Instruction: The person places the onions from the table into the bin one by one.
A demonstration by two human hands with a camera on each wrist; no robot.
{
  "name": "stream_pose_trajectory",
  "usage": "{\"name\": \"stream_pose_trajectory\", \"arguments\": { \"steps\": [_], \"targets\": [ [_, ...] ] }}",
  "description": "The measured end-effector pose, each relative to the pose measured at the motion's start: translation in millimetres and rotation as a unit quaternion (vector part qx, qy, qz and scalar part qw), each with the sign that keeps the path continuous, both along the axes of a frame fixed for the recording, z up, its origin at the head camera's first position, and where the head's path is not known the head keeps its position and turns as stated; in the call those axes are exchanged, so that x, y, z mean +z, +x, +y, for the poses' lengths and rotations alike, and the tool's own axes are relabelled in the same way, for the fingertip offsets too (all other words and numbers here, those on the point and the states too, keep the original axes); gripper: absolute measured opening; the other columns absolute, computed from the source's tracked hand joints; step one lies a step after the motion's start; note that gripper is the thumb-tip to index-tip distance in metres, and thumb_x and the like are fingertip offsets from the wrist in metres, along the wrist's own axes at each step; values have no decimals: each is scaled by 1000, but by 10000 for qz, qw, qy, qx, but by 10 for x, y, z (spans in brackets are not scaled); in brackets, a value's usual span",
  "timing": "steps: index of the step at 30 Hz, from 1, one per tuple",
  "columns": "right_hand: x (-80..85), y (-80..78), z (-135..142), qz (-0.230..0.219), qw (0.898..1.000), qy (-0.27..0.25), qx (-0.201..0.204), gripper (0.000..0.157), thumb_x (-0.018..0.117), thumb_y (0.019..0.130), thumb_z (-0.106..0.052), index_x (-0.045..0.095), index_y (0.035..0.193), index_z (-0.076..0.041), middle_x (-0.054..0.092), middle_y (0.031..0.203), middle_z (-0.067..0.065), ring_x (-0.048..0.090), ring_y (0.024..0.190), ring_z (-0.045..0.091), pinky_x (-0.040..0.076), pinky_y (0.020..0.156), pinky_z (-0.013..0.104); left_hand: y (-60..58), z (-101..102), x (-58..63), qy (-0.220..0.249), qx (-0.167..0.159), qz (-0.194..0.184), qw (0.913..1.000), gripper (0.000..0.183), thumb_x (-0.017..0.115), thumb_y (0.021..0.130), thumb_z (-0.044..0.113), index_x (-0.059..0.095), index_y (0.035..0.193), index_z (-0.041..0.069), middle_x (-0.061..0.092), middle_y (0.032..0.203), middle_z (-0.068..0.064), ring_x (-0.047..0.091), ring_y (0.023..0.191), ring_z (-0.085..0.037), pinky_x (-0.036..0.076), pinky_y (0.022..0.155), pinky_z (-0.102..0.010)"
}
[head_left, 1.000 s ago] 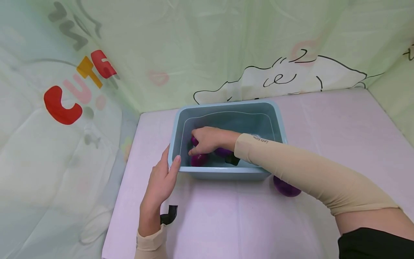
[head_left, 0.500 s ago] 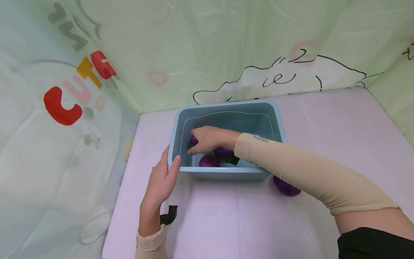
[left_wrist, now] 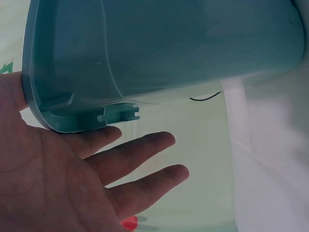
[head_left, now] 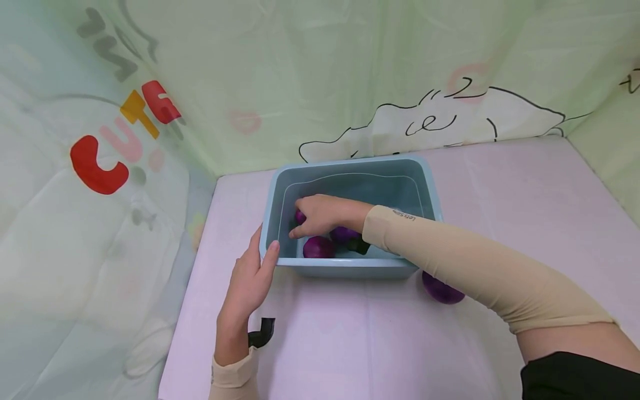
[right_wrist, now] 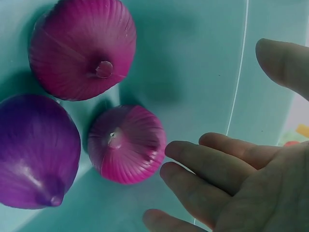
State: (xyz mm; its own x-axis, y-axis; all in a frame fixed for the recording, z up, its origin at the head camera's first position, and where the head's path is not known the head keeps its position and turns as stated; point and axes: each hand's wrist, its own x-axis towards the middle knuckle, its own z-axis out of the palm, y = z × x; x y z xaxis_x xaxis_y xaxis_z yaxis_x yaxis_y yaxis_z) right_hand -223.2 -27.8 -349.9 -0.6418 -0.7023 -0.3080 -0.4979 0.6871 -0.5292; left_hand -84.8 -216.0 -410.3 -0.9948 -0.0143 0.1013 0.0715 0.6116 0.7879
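Observation:
The blue plastic bin [head_left: 350, 263] stands on the table. My left hand [head_left: 250, 280] holds its front-left corner, thumb over the rim; in the left wrist view several fingers [left_wrist: 140, 154] stretch out straight beneath it. Inside the bin, my right hand [head_left: 322, 215] has its fingers spread and relaxed. Their tips are at the side of a small red onion [right_wrist: 128, 145], touching or almost touching. A larger red onion [right_wrist: 84, 48] and a darker purple onion [right_wrist: 36, 150] lie beside it. The right hand and wrist hide part of the bin's inside in the head view.
Another purple onion [head_left: 443, 288] lies on the table outside the bin's front-right corner, partly covered by the right forearm. The pale tabletop [head_left: 325, 333] extends in front. A printed curtain [head_left: 300, 83] rises behind the bin and along the left side.
The larger red onion near the bin's front wall has rolled right, away from below my right hand, then slightly back left. Both hands stay nearly in place.

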Motion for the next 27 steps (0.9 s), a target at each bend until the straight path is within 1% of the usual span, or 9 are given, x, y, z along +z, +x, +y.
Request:
{"name": "stream_pose_trajectory", "arguments": {
  "steps": [6, 14, 19, 21, 26, 27],
  "targets": [
    [33, 3, 31, 39, 10000, -41, -15, 71, 71, 97, -46, 51, 147, -1, 63, 132, 13, 61, 117, 27, 50, 101, 47, 2, 6, -7, 20, 3, -9, 10000, 68, 42, 107, 61, 24, 165, 33, 47, 157, -1, 57, 131, -32, 49, 96, -62],
    [96, 13, 102, 40, 9998, -185, 34, 70, 69, 98, -47, 53, 149, -2, 61, 140, 15, 58, 123, 28, 49, 103, 48, 7, 16, 0, 20, 19, -26, 10000, 68, 42, 106, 62, 24, 165, 33, 47, 157, -1, 57, 131, -33, 48, 96, -63],
    [128, -2, 197, 96, 9992, -382, 23, 68, 67, 98, -49, 57, 149, -5, 62, 141, 12, 57, 127, 27, 47, 105, 48, 13, 18, 5, -28, 41, -40, 10000, 67, 42, 106, 62, 24, 165, 34, 49, 155, -1, 58, 130, -30, 48, 99, -63],
    [148, -6, 247, 130, 9989, -457, 28, 66, 65, 99, -50, 59, 148, -6, 63, 140, 11, 57, 128, 27, 47, 105, 48, 17, 19, 5, -21, 49, -47, 10000, 66, 43, 107, 60, 24, 165, 35, 50, 154, 0, 58, 130, -29, 47, 98, -63],
    [239, 7, 373, 95, 9981, -615, 19, 62, 63, 101, -51, 62, 145, -8, 65, 137, 7, 58, 128, 24, 46, 106, 45, 19, 23, 1, -11, 56, -36, 10000, 67, 44, 106, 61, 24, 165, 36, 48, 156, 0, 57, 132, -30, 48, 97, -63],
    [262, 11, 393, 89, 9979, -636, 2, 62, 63, 101, -50, 62, 145, -8, 65, 138, 7, 57, 129, 24, 46, 106, 45, 17, 24, 1, -10, 52, -33, 10000, 69, 44, 105, 63, 24, 165, 35, 48, 156, 0, 56, 132, -31, 48, 97, -63]
  ]
}}
